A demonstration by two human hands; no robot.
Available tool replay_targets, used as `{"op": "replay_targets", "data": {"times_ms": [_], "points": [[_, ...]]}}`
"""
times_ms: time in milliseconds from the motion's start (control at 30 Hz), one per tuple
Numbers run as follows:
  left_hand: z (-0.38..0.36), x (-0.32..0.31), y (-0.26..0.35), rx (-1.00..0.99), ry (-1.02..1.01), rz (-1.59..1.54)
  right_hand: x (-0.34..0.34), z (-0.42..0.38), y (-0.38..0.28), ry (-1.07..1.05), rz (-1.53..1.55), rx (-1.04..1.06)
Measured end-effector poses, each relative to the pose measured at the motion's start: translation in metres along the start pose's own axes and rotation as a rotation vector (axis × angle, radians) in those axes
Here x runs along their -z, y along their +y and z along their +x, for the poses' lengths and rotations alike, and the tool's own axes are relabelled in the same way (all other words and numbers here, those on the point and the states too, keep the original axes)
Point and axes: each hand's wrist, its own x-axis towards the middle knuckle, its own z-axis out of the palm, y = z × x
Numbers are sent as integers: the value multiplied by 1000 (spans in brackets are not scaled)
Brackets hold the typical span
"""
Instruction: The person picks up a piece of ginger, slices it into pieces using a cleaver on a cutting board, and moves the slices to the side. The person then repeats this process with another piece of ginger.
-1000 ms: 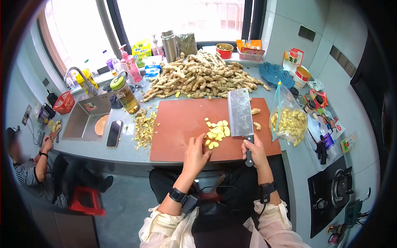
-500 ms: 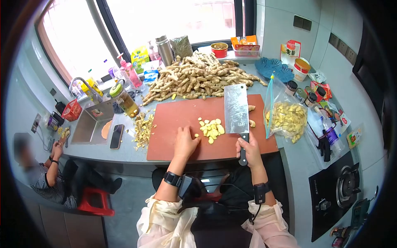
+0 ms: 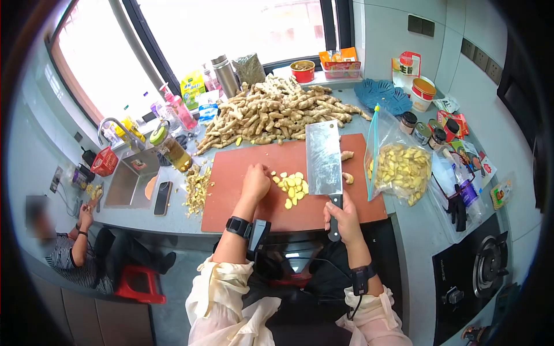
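Observation:
My right hand [image 3: 341,217] grips the black handle of a wide steel cleaver [image 3: 323,158], whose blade lies flat over the reddish-brown cutting board [image 3: 242,202]. My left hand [image 3: 255,181] rests curled on the board, just left of a small heap of ginger slices [image 3: 292,187]. I cannot see whether it holds a slice. Two ginger pieces [image 3: 346,167] lie right of the blade. A big pile of whole ginger roots [image 3: 277,112] sits behind the board.
A clear bag of cut ginger [image 3: 399,167] stands right of the board. Ginger peelings [image 3: 195,187], a phone [image 3: 161,197], a jar [image 3: 171,147] and a sink [image 3: 128,179] are to the left. A gas hob [image 3: 479,268] is at right. Another person [image 3: 69,248] sits low at left.
My left hand has moved away from the front of the board up to the left side of the slices. The cleaver and right hand hold about the same spot; the camera view has shifted.

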Motion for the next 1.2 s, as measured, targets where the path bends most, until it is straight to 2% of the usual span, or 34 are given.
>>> {"op": "replay_targets", "data": {"times_ms": [33, 100, 133, 200, 367, 433, 500, 533, 633, 700, 767, 900, 967, 1100, 1200], "points": [[1, 0, 4, -3, 0, 3, 0, 0, 1, 5, 3, -6], [-1, -7, 13, -87, -212, -128, 0, 1, -1, 15, 7, -14], [-1, -20, 12, -99, -250, -291, -1, 0, -2, 12, 22, -4], [1, -27, 18, -157, -222, -266, -1, -1, 0, 14, 36, 3], [23, 1, 59, -307, -126, -236, -1, -3, 6, 24, 27, 9], [32, 8, 78, -314, -167, -184, -6, -6, 5, 51, 6, 26], [36, 11, 96, -228, -306, -142, -6, -10, 7, 75, -7, 67], [43, -2, 93, -287, -324, -164, -6, -14, 10, 87, -6, 76], [53, -30, 104, -408, -375, -220, -5, -25, 17, 223, 65, 191], [53, -40, 123, -406, -403, -124, -2, -34, 15, 403, 38, 275], [54, -55, 137, -393, -391, -71, 14, -41, 17, 392, -45, 300], [56, -89, 157, -466, -302, 9, 18, -43, 4, 431, 24, 292], [48, -97, 168, -508, -168, 35, 20, -43, 3, 439, 33, 267], [43, -94, 180, -505, -169, 183, 22, -44, 11, 413, -50, 269], [41, -94, 160, -545, 0, 10, 23, -42, 11, 402, -142, 266]]}}
